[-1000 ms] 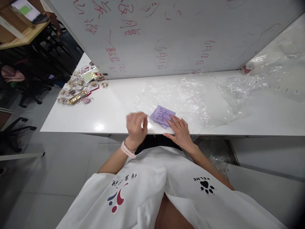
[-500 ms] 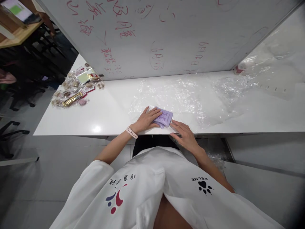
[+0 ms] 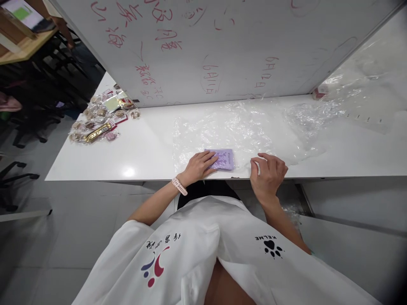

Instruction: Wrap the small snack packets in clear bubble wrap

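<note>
A flat purple packet (image 3: 226,159) with darker printing lies near the table's front edge, on clear plastic film (image 3: 222,127). My left hand (image 3: 199,166) rests on the packet's left end, its fingers stretched over the top and the thumb along the near side; the palm hides part of it. To the right of the packet, apart from it, my right hand (image 3: 269,171) is raised slightly with curled fingers. Thumb and forefinger pinch at the edge of the clear film, which is hard to see there.
A whiteboard (image 3: 203,51) with red writing stands along the table's back. Small wrapped items (image 3: 98,120) are heaped at the left on the white table (image 3: 152,148). Crumpled film (image 3: 311,118) covers much of the right side. A person's arm (image 3: 65,31) shows at the far left.
My right hand has moved right and up from the packet, its fingers curling into a pinch. The purple packet has turned to lie straighter along the table edge, with my left hand still on it.
</note>
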Tool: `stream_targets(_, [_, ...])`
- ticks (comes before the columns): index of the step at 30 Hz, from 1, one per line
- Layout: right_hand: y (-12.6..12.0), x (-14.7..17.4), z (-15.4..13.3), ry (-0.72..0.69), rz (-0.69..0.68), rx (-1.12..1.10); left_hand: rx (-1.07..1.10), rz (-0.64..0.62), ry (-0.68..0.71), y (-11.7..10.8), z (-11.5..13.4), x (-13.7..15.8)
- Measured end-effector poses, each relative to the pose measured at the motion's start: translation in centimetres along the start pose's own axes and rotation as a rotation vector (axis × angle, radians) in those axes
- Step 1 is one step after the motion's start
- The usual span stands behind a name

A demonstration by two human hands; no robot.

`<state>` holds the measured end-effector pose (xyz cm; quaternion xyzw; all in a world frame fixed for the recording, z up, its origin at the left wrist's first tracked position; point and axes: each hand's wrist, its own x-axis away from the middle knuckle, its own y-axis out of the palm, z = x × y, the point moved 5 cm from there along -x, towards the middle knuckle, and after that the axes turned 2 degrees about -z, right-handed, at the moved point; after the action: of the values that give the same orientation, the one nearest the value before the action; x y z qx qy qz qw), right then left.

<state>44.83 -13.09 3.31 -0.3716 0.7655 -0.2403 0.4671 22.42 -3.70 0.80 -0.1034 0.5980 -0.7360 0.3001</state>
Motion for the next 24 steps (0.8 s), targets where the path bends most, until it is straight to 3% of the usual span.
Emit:
stream_targets(3, [0.9,2.3,-0.8,-0.048,0.025,-0.089,-0.004,0.017,-0.028,0.1,0.6,0.4])
stream_targets(6, [2.6,4.7,-2.3,-0.217,-0.112,-0.188,-0.016,0.016,-0.046,0.1,1.0,0.5])
stream_targets(10, [4.7,6.3,-3.3,-0.361,-0.308,-0.150,-0.034,0.034,-0.055,-0.1,1.0,0.4])
stream_targets(16, [4.3,4.5,-2.9,-0.414,-0.158,-0.064,-0.031,-0.001,0.005,-0.1,1.0,0.9])
stream_targets(21, [5.3,3.0,-3.8,-0.551,-0.483,-0.065,-0.011,-0.021,0.024,0.4,1.9,2.3])
stream_targets(24, [5.3,2.9,-3.6,-0.541,-0.511,-0.098,0.005,-0.026,0.018,0.6,2.6,3.5])
